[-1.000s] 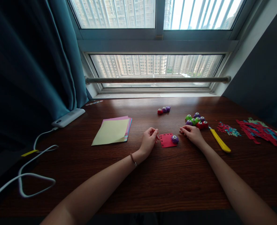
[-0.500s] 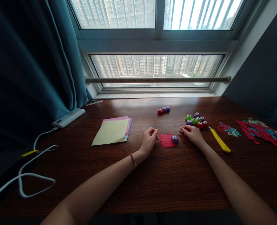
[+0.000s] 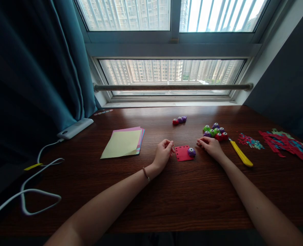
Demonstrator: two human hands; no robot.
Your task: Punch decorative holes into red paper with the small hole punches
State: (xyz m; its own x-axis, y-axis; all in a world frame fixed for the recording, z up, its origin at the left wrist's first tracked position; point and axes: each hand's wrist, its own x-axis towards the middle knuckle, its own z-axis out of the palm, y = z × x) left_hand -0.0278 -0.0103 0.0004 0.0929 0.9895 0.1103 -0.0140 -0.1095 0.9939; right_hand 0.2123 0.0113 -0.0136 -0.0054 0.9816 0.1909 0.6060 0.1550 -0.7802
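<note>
A small red paper square (image 3: 182,153) with punched holes along its edges lies between my hands. On its right side sits a purple craft punch (image 3: 192,152) with a white round button. My left hand (image 3: 163,154) rests just left of the paper, its fingers curled in and the thumb against them; I see nothing held. To the right of the paper, my right hand (image 3: 210,147) lies with fingers pressed together and pointing left, also with nothing visible in it. Just behind it stands a cluster of green, purple and red punches (image 3: 214,132).
Three more punches (image 3: 179,120) stand farther back. Stacked coloured paper (image 3: 122,143) lies at left. At right are a yellow-handled knife (image 3: 241,153), punched confetti (image 3: 251,141) and paper strips (image 3: 285,143). A white power strip (image 3: 75,128) and its cable (image 3: 40,190) lie far left.
</note>
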